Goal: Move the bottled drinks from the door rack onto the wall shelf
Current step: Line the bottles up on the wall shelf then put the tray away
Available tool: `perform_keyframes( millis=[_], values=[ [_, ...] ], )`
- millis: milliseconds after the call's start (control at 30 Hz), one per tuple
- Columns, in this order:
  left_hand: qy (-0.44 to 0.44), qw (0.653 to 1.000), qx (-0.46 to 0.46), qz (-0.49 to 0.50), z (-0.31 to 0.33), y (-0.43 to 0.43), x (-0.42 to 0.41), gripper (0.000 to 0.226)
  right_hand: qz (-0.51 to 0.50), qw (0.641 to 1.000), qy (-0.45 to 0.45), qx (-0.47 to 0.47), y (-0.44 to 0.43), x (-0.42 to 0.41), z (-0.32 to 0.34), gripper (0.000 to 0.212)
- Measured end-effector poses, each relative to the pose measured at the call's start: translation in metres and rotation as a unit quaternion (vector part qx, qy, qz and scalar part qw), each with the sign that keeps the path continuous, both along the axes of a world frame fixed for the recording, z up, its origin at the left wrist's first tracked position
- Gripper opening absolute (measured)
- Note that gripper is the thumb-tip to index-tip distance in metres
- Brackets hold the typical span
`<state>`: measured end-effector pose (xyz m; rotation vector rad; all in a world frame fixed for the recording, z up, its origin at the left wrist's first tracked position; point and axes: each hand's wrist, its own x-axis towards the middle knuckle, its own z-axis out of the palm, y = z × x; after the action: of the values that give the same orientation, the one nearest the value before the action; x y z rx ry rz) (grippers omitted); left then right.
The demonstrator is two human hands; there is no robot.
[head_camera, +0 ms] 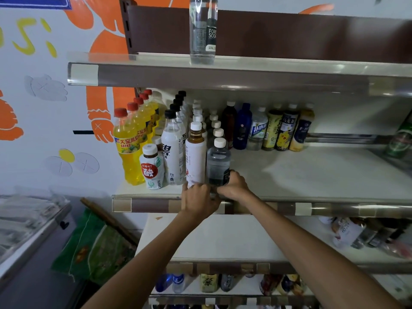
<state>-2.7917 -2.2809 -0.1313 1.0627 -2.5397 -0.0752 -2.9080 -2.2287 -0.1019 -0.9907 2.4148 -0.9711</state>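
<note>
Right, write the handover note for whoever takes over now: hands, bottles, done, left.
Right hand: grips the base of the clear bottle, upright at the front of the wall shelf.
Left hand: at the same bottle's base, fingers hidden, grip unclear.
Done: rows of bottles stand on the shelf's left part.
Left: set this one down and let go; the door rack is out of view, so what remains there cannot be told.

A clear bottle [218,161] with a white cap and dark lower label is standing upright at the wall shelf's [312,175] front edge, heading a row of like bottles [218,132] and sitting just beside a tall white bottle [196,157].
</note>
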Motion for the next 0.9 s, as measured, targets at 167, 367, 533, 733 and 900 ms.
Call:
perform_keyframes(
  millis=[167, 367, 533, 733, 900],
  values=[
    [-0.046, 0.999, -0.003, -0.007, 0.004, 0.000, 0.002, 0.026, 0.007, 1.000, 0.016, 0.016, 0.019, -0.007, 0.005, 0.071],
    [-0.066, 0.998, -0.001, 0.024, 0.012, 0.020, 0.001, 0.031, -0.015, 0.997, 0.071, 0.005, 0.066, -0.017, 0.006, 0.052],
    [-0.038, 0.999, -0.015, 0.000, 0.022, 0.056, -0.004, 0.032, -0.038, 0.996, 0.082, 0.007, 0.107, -0.024, 0.006, 0.044],
    [-0.066, 0.996, -0.010, -0.067, 0.014, 0.101, -0.007, 0.030, -0.076, 0.996, 0.049, 0.015, 0.168, -0.024, -0.011, 0.036],
    [-0.097, 0.987, 0.014, -0.131, 0.000, 0.140, -0.007, 0.033, -0.111, 0.993, 0.010, 0.034, 0.227, -0.019, -0.032, 0.035]
  ],
)
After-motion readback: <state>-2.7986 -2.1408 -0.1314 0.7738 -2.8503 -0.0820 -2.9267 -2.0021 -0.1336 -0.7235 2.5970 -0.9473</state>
